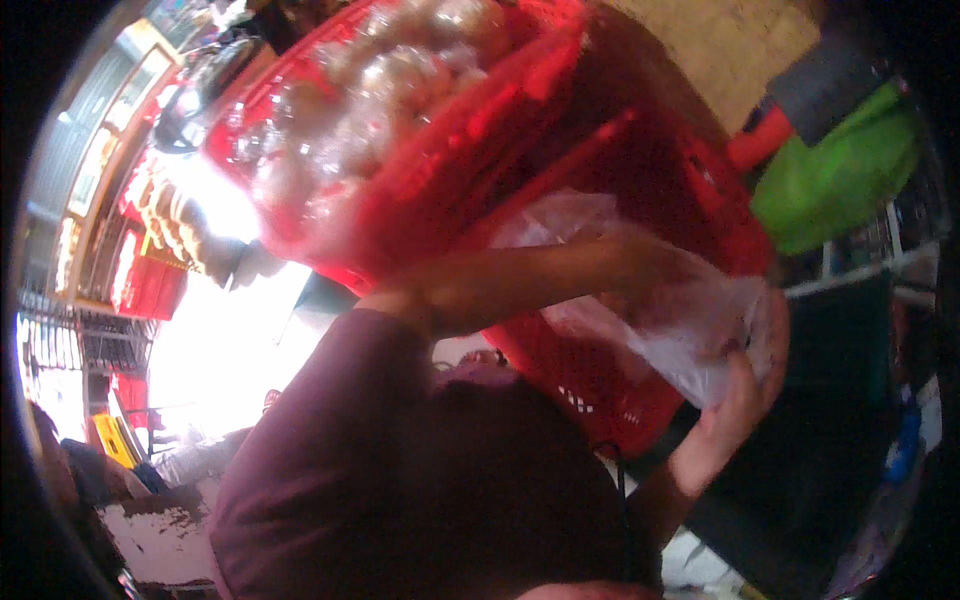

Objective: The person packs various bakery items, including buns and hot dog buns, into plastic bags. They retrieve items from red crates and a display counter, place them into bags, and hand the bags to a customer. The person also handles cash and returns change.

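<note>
Nearest the lens, a maroon sleeve point(400, 470) fills the picture from six to eight o'clock, the biggest shape in sight, and a bare forearm runs out of it toward three o'clock. Next in size is a red plastic crate point(640, 170), tilted across the upper middle from eleven to four o'clock, its slotted wall showing low at five o'clock. Clear wrapped packs point(390, 90), blurred and glossy, are heaped in its upper part near twelve o'clock; what they hold cannot be told. A green bundle point(840, 170) lies at two o'clock, just beside the crate's far corner. A clear plastic bag point(660, 300) sits at three to four o'clock, pressed against the crate's side. The left hand point(650, 265) is sunk inside the bag at three o'clock, hidden by the crumpled film, so whether its fingers are spread or curled cannot be told. The right hand point(750, 370) comes up from five o'clock and pinches the bag's lower edge at four o'clock, fingers closed on the film. At nine o'clock, well apart from the hands, bright glare washes out a stall front with red crates point(150, 285).
</note>
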Action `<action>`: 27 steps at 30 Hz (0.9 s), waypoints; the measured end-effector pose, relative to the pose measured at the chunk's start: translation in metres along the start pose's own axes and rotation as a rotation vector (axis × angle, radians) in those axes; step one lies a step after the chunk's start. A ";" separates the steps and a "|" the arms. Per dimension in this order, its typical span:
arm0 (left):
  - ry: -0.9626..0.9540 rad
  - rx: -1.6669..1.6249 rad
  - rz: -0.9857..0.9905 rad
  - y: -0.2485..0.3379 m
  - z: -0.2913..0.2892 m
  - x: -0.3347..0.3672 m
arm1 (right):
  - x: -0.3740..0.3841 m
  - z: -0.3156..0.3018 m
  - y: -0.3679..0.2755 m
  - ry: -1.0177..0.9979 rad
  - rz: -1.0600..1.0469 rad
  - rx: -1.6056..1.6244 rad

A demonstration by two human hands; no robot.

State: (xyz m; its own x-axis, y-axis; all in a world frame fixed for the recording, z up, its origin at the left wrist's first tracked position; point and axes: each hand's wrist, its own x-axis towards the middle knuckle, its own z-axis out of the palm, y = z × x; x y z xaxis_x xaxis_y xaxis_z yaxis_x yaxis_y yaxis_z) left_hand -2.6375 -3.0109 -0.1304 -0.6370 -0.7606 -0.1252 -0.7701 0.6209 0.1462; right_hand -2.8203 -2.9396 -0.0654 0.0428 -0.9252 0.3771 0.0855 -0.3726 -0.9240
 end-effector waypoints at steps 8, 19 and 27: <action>0.664 0.275 -0.758 -0.153 -0.191 -0.037 | -0.010 0.002 0.003 -0.051 -0.010 -0.071; 0.588 0.236 -1.080 -0.312 -0.105 -0.108 | -0.042 -0.021 -0.006 0.030 0.317 -0.301; 1.219 0.347 -0.804 -0.452 -0.101 -0.122 | -0.046 -0.019 0.002 0.134 0.298 -0.338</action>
State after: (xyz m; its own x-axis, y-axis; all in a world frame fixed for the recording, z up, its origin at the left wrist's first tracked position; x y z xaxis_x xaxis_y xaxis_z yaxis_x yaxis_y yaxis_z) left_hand -2.2084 -3.2183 -0.0821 0.2320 -0.4899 0.8404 -0.9721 -0.1484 0.1818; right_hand -2.8407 -2.8989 -0.0855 -0.1141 -0.9883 0.1013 -0.2414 -0.0713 -0.9678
